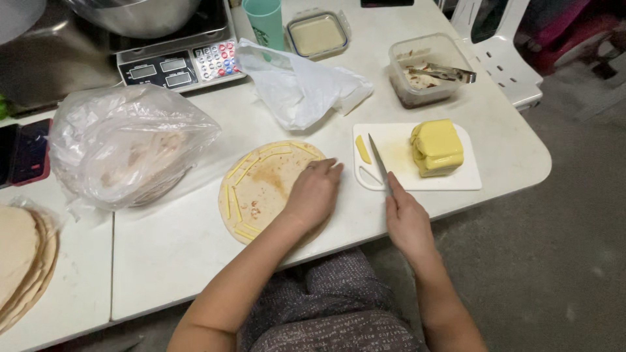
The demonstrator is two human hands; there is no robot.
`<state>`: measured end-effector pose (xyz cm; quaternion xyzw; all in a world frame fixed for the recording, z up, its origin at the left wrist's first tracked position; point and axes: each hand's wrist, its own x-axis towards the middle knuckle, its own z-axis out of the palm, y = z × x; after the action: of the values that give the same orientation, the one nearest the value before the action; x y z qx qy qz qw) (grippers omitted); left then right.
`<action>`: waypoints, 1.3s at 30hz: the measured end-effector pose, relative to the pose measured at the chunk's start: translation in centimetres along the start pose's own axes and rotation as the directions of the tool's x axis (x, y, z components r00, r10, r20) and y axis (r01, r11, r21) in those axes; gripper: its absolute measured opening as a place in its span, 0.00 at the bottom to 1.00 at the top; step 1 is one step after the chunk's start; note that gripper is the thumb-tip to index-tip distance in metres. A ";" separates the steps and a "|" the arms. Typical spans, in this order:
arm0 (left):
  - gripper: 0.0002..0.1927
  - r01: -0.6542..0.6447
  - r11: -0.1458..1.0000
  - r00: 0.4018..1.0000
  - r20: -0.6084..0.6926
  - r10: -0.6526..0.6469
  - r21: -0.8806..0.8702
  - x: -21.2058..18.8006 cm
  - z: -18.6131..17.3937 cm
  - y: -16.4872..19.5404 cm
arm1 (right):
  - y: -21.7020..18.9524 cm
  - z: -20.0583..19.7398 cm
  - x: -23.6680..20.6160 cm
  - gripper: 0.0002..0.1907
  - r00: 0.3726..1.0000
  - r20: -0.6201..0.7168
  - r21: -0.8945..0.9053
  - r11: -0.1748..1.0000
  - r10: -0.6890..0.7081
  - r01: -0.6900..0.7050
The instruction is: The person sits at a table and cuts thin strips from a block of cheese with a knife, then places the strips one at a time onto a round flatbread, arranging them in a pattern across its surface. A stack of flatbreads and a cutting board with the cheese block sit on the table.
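A round flatbread [261, 189] lies on the white table [176, 241], with thin yellow cheese strips laid around its rim. My left hand [314, 192] rests palm down on its right edge, fingers together. My right hand [405, 218] grips a knife [379, 163] by the handle; the blade points away over a white cutting board [398, 173]. On the board sit a yellow block of cheese [437, 146] and one cut cheese strip [362, 149] left of the blade.
A plastic bag of flatbreads [127, 146] lies left; more flatbreads [23, 261] are stacked at the far left. Behind are a digital scale [182, 65], a green cup [265, 23], a crumpled white bag [300, 88], a lidded container [317, 34] and a tub with tongs [427, 68].
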<state>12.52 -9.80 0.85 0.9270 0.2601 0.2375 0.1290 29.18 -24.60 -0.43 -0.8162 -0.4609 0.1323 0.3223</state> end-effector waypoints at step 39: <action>0.25 -0.187 0.966 0.974 0.161 0.159 0.179 5.4 8.0 -2.4 | 1.5 2.0 2.0 0.27 0.998 0.032 -0.142 0.988 -0.063 0.067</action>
<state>19.66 -5.80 -4.86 0.9691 0.1899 0.1533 0.0358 30.26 -22.67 -2.75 -0.8199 -0.4998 0.0995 0.2607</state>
